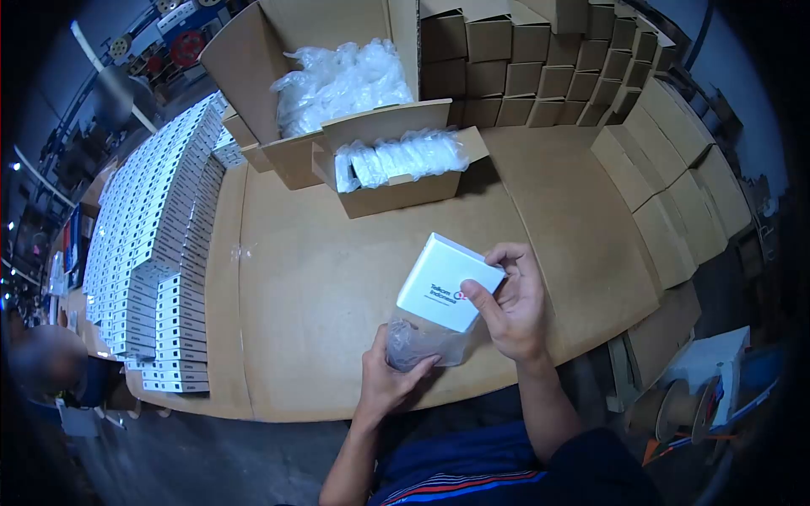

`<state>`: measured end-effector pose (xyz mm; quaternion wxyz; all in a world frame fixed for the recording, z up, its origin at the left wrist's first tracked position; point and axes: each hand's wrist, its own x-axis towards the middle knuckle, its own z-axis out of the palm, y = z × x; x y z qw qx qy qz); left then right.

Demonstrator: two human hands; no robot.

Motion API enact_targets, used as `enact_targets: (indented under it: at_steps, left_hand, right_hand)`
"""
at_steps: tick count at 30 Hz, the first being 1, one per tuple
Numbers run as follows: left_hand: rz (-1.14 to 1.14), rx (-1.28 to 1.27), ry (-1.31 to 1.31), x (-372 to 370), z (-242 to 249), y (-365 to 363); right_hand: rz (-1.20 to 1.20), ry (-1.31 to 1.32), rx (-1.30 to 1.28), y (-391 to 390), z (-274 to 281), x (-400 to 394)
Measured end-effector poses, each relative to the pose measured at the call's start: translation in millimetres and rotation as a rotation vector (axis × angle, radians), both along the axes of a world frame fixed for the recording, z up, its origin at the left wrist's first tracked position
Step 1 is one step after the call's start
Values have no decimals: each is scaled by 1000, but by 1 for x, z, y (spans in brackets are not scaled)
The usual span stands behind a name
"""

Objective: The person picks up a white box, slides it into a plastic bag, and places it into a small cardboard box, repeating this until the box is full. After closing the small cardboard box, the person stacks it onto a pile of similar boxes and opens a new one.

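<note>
A white box (434, 282) printed "Telkom Indonesia" is tilted over the near part of the cardboard-covered table. My right hand (516, 308) grips its right side, thumb on the printed face and fingers behind the edge. Around the box's lower end is a clear bubble wrap bag (429, 344). My left hand (396, 371) holds that bag from below, thumb across its front. Beyond the hands stands an open carton (396, 201), filled with a row of bubble-wrapped pieces (401, 158).
At the left, small white boxes (160, 228) are stacked in tall rows. A large open carton (295, 164) behind holds loose bubble wrap bags (342, 88). Folded brown cartons (527, 67) are piled at the back, with more cartons (675, 177) at the right. A person (51, 363) is at far left.
</note>
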<state>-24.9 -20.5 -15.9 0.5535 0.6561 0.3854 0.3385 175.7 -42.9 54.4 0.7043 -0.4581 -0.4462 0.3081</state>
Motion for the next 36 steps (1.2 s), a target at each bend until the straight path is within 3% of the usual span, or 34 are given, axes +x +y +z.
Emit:
enact_targets:
  at_steps: [13,18,21,25,36]
  left_hand:
    - [18,74,26,5,-9,-1]
    - [32,81,43,4,-10,0]
    - [35,65,50,7,-7,-1]
    - [40,-17,61,7,-4,-1]
    - [12,-21,-136,5,-5,2]
  right_hand:
    - [-110,-145,1,-1,6,13]
    - [84,-310,-135,3,7,19]
    - [129,-359,22,17,5,10]
    - [175,-438,-43,20,7,9]
    - [270,-382,-192,25,-5,15]
